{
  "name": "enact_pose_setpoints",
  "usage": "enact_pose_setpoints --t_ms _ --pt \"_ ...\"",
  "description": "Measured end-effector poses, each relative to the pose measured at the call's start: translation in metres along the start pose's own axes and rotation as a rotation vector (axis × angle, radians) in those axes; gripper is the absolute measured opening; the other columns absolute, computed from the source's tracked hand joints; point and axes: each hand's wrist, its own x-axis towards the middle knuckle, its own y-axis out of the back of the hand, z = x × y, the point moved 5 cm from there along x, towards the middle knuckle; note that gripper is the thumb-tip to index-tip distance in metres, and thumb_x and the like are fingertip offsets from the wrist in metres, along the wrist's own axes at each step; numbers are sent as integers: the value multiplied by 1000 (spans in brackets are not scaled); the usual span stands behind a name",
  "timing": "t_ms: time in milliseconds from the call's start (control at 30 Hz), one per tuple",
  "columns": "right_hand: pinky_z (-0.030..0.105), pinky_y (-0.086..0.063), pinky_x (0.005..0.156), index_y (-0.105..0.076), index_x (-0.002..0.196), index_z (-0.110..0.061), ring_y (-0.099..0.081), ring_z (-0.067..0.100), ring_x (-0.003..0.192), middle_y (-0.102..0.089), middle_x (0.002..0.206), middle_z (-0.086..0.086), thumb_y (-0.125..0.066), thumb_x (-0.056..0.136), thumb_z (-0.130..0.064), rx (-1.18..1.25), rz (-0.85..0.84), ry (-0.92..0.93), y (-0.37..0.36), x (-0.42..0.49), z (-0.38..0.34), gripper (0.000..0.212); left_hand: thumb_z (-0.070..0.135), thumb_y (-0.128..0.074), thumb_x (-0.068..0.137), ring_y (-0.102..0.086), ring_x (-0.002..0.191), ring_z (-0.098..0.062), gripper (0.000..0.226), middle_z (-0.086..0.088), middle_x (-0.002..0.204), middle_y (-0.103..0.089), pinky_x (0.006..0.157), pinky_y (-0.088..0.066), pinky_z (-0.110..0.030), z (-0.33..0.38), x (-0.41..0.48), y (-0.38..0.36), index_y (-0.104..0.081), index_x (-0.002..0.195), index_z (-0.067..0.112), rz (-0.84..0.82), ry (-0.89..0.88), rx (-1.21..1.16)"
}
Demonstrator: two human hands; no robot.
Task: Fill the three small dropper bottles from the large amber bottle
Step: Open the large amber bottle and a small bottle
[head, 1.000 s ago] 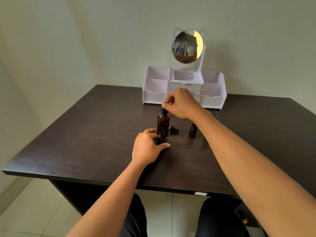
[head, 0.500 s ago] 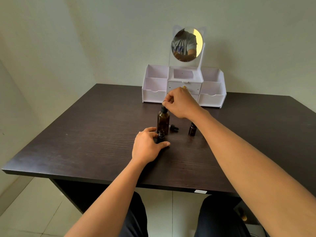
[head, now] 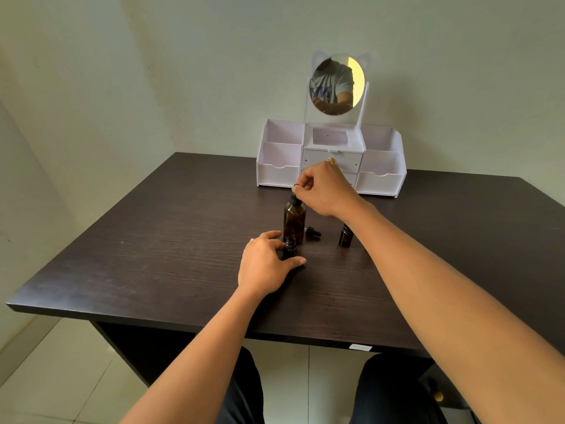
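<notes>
Very little has shifted over the last second. Farthest left, the left hand (head: 266,264) stays planted on the dark bench (head: 153,255), thumb and fingers curled round the base of a small dropper bottle (head: 289,246). The bottle's neck stands bare and upright, touching or just in front of the large amber bottle (head: 294,220). That large bottle has not moved, and its black dropper top (head: 294,197) is still seated on it. A loose dropper cap (head: 313,233) lies on its side just right of it, most likely the one taken off the held bottle. Above, the right hand (head: 327,188) keeps its fingertips pinched on the bulb of the big bottle's dropper, and only the fingers appear to have shifted a little. I read that as the top being worked loose or squeezed, not yet lifted. Farther right, a second small bottle (head: 345,238) stands capped beside the right forearm. A third cannot be seen and may be hidden behind that arm. So the filling looks barely begun, with one small bottle open and waiting and no liquid yet carried across. A white organiser (head: 278,175) with a round mirror (head: 336,84) stands at the back.
</notes>
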Motion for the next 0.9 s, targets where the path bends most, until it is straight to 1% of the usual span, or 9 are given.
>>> enact_pose_setpoints --t_ms 67,133,400,467,567,667,767,900 --pt "37 -55 82 -71 85 -17 -63 12 77 -67 78 -3 -69 89 -23 20 3 -1 -2 0 1 7 60 -78 75 -46 135 -22 58 12 149 -48 105 -48 -47 0 0 1 -73 119 23 0 1 4" --pt "35 -54 80 -72 86 -17 -61 10 75 -66 79 -3 -68 90 -22 20 5 -1 -2 1 2 7 60 -78 75 -46 135 -22 57 12 149 -48 105 -48 -48 0 0 1 -73 119 23 0 4 3" --pt "35 -56 79 -71 86 -18 -62 10 75 -67 79 -3 -69 88 -22 38 4 -9 -2 1 3 5 60 -78 75 -46 135 -23 58 12 150 -47 105 -48 -49 2 -1 1 -73 119 24 -3 7 12" --pt "32 -55 76 -71 88 -18 -62 10 74 -65 77 -5 -69 88 -21 62 4 -21 -3 0 3 4 60 -78 75 -46 135 -22 58 12 150 -47 104 -48 -48 2 -1 1 -73 119 23 -2 6 11" --pt "26 -48 69 -72 89 -15 -57 6 69 -62 74 -7 -69 89 -20 66 10 -28 -3 1 3 5 60 -78 75 -47 133 -21 58 12 149 -48 104 -49 -47 2 -2 2 -73 119 23 4 5 9" --pt "24 -48 67 -72 89 -14 -59 7 69 -64 75 -4 -70 88 -19 90 -1 -43 -4 2 4 6 60 -78 74 -47 134 -22 59 12 149 -48 104 -48 -47 2 -1 2 -73 119 23 5 8 11" --pt "25 -46 67 -71 85 -15 -57 6 67 -63 74 -5 -69 88 -17 89 14 -42 -4 1 4 5 60 -78 75 -46 135 -22 59 12 150 -47 105 -47 -47 2 -2 2 -73 120 23 1 7 12" --pt "29 -53 70 -70 85 -17 -60 10 69 -66 74 -3 -71 87 -22 111 2 -61 -5 -1 5 6 63 -77 74 -42 139 -25 62 8 155 -42 111 -42 -50 4 -1 3 -72 122 24 4 -12 30"
